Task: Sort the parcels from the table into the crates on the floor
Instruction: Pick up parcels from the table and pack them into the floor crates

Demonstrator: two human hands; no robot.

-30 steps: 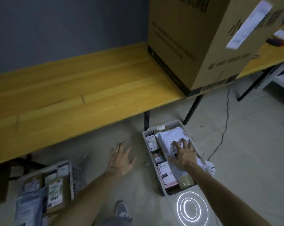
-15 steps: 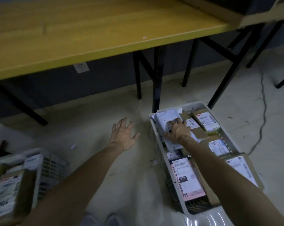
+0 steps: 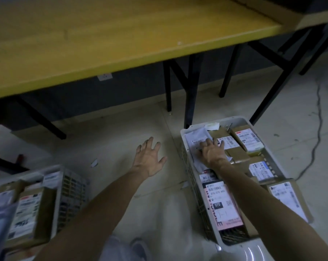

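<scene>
Nearest in, low on the left: the left crate [image 3: 72, 193], already loaded, a brown boxed parcel [image 3: 33, 210] on top with its label up. Low on the right: the right crate [image 3: 198, 200], packed almost end to end, a pink-labelled parcel [image 3: 223, 204] at the near end and a flat brown parcel [image 3: 290, 197] overhanging the right rim. Plenty sorted, then, by the look of both crates.

Further out, between the crates: the left hand [image 3: 150, 157], fingers spread and straight, holding nothing, low over the floor [image 3: 112, 138]; touching or just hovering, impossible to say. Over in the right crate: the right hand [image 3: 213, 151], laid flat on a white mailer [image 3: 196, 137] in the far left corner, fingers straight, pressing rather than gripping. Looks like settling that mailer in among the brown boxes [image 3: 238, 157] beside it, so a drop just about finished, judging by the pose.

Beyond the hands: pale, scuffed floor, a scrap of paper [image 3: 94, 163] lying loose, a dark cable [image 3: 317, 113] trailing away at right. Then black table legs [image 3: 189, 91] and a wall socket [image 3: 104, 77] on the dark wall [image 3: 136, 87] behind. Farthest and highest: the yellow table [image 3: 102, 34], seen mostly edge-on from down here, so no telling how many parcels wait on top. Likely next: back up for another look.
</scene>
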